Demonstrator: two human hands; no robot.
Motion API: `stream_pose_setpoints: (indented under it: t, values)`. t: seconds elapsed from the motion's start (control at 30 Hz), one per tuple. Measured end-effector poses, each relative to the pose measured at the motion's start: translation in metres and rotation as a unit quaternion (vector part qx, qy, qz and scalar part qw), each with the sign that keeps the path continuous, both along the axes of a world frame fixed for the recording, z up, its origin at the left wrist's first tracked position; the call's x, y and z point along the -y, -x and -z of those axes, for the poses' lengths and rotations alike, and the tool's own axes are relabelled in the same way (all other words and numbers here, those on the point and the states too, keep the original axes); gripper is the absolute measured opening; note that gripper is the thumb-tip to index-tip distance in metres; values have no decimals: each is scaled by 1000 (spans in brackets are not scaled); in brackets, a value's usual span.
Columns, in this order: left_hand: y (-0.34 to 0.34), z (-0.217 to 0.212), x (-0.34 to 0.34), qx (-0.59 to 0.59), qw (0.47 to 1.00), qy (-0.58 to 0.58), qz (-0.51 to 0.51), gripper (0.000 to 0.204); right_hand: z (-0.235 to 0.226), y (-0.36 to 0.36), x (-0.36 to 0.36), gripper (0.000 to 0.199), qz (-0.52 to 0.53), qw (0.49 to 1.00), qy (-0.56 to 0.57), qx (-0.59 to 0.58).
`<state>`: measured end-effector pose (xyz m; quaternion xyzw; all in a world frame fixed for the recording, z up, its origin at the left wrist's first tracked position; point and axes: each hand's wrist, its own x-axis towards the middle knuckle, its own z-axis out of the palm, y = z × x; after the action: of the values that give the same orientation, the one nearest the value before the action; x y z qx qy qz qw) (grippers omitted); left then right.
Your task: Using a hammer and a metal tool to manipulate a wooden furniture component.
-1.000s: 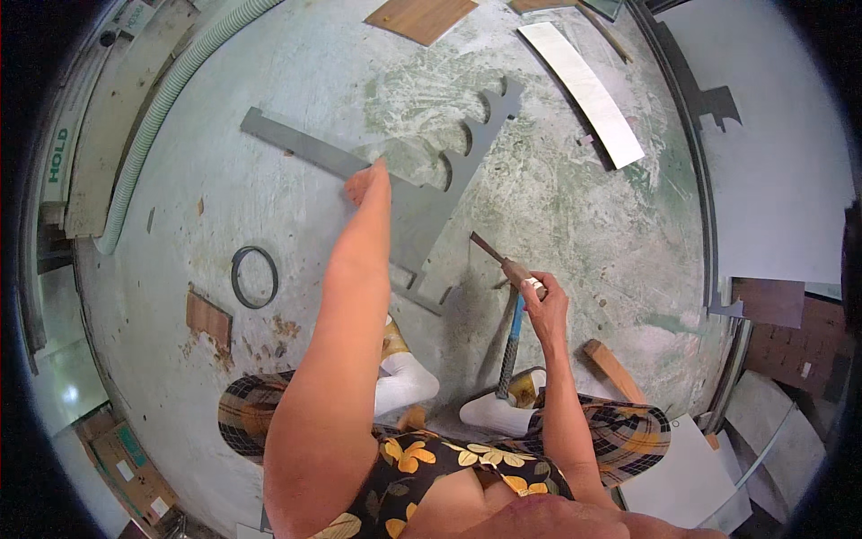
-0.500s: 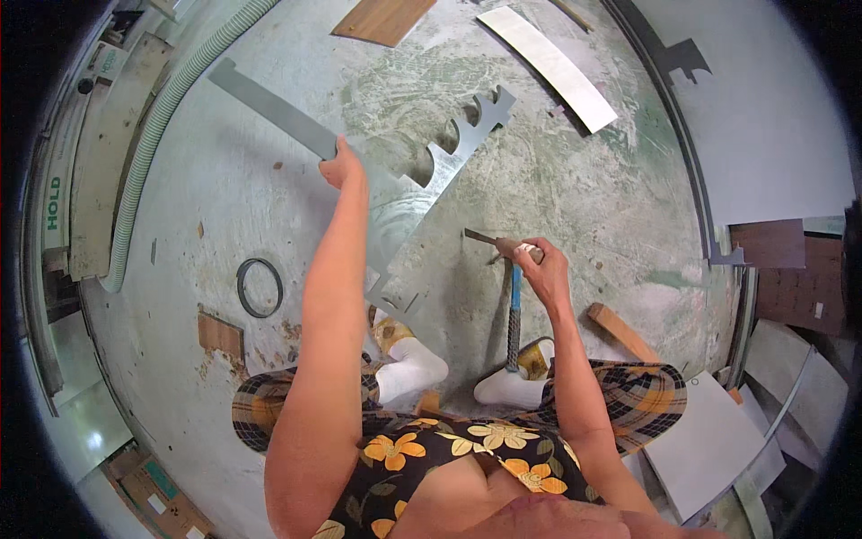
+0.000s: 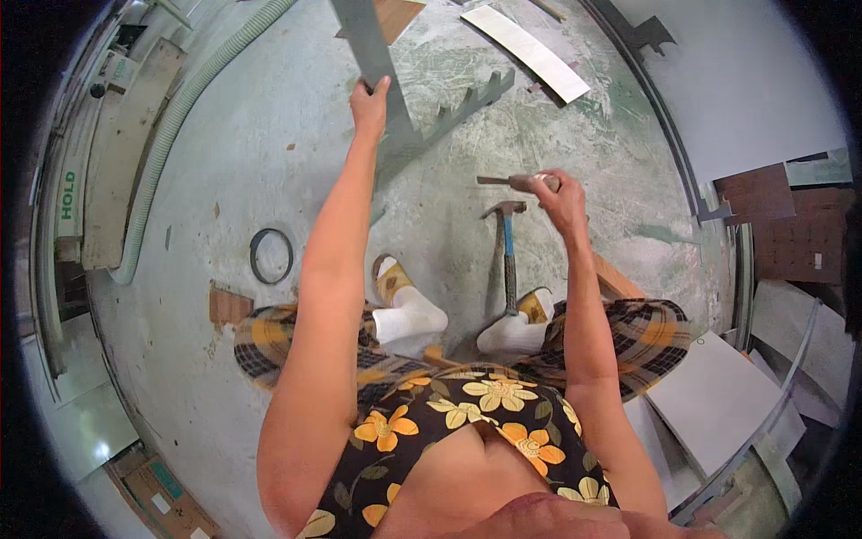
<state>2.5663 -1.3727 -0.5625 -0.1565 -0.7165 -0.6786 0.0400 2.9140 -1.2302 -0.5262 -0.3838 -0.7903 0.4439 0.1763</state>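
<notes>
My left hand (image 3: 370, 108) is stretched forward, closed round the edge of a grey cut-out panel (image 3: 364, 40). The panel is tilted up from the floor; its long strip points away from me and its notched edge reaches to the right. My right hand (image 3: 563, 202) is wrapped round the wooden handle of a chisel (image 3: 494, 181), whose flat blade points left above the floor. Just below the chisel, a hammer (image 3: 508, 238) with a blue and black handle is near my right foot, its head away from me. Nothing else is in either hand.
A black ring (image 3: 271, 257) and a brown wood piece (image 3: 230, 304) lie at left. A ribbed hose (image 3: 153, 166) runs along the left side. Ahead lies a white curved strip (image 3: 530, 52). A wooden block (image 3: 617, 277) and leaning pale boards (image 3: 714, 404) are at right.
My left hand has swung the grey panel up and away, tilting it more steeply. My right hand has lifted the chisel off from beside the hammer, which stays behind.
</notes>
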Motion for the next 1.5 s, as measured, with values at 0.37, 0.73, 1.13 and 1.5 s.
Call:
stream_pose_setpoints:
  t: [0.37, 0.73, 1.13, 1.5]
  values:
    - [-77, -46, 28, 113, 957, 113, 241, 35, -38, -44, -15, 31, 1, 996, -4, -84]
    - [-98, -50, 35, -2, 901, 346, 262, 52, -64, -76, 0, 38, 15, 994, -42, -102]
    - [-116, -59, 35, -62, 895, 361, 255, 50, -61, -79, -6, 38, -8, 988, -74, -134]
    - [-124, -48, 44, -79, 907, 339, 238, 43, -55, -68, 3, 38, -20, 993, -52, -105]
